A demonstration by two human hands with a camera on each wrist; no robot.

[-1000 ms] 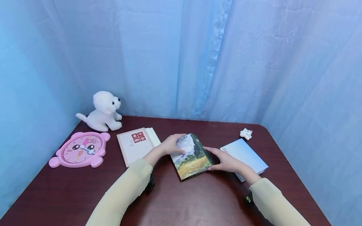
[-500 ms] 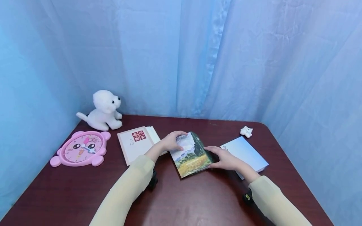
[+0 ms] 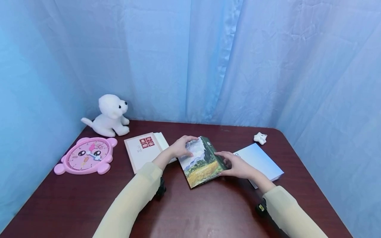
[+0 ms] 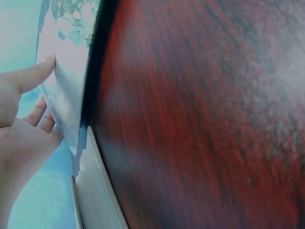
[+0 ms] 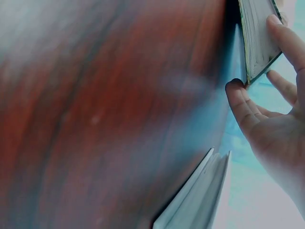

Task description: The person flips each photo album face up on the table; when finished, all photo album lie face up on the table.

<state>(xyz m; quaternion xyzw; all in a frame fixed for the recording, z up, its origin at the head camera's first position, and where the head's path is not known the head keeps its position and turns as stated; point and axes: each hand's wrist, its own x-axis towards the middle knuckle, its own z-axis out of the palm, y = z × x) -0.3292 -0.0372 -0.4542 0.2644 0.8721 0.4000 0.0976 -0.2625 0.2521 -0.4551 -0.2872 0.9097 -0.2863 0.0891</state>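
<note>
A book with a painted landscape of a yellow field on its cover lies at the middle of the table, turned at an angle. My left hand grips its far left part, thumb on the cover and fingers at the edge, as the left wrist view also shows. On the other side, my right hand holds the book by the dark green side and near right corner. The right wrist view shows the right thumb against the page edges, with the other fingers around the corner.
To the left lies a pale book with red squares; to the right, a blue-white book. A white plush dog, a pink toy clock and a small white star stand farther out. Blue curtains surround the dark table.
My left thumb has shifted slightly toward the far end of the cover. The right fingers look a little more bent; both hands stay on the book.
</note>
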